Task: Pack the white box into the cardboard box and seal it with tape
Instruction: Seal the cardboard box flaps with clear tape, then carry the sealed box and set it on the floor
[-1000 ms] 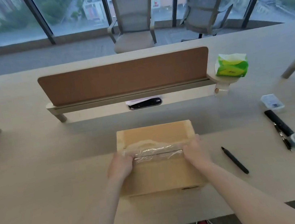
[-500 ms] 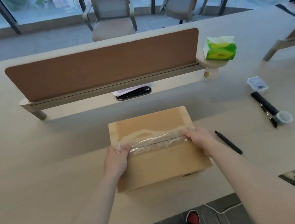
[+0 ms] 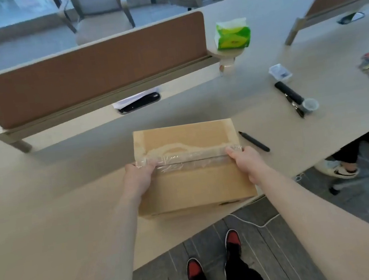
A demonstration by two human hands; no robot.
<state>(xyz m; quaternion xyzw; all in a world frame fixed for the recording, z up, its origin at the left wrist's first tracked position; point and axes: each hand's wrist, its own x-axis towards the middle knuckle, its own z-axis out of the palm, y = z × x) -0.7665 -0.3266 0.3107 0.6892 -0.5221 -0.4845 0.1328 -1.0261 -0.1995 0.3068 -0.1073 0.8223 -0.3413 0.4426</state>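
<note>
Two hands: both are on the cardboard box point(image 3: 194, 186), one at each end of the tape point(image 3: 188, 160).
Left hand point(image 3: 138, 180): at the box's 9 o'clock edge. The thumb lies on the tape and the fingers point(image 3: 133, 168) curl over the side, gripping the box.
Right hand point(image 3: 246, 162): at the box's 3 o'clock edge. It takes the same hold, with the thumb on the tape and the fingers curled over the side of the box.
Cardboard box: closed, sitting on the pale desk point(image 3: 57, 205) close to its near edge, in the middle of the view.
Tape: clear and wrinkled, running from 9 to 3 o'clock along the top seam. Both ends reach the hands.
Black pen point(image 3: 253, 141): lies on the desk just beside the box, at its 3 o'clock.
Black cylinder point(image 3: 289, 91): farther out at 2 o'clock, with a small cup point(image 3: 310, 105) at its near end.
Divider panel point(image 3: 85, 68): brown, standing across the desk at 12 o'clock.
Tissue pack point(image 3: 232, 34): green, at 1 o'clock, at the panel's right end.
Shoes point(image 3: 194, 269): red and black, on the floor at 6 o'clock.
</note>
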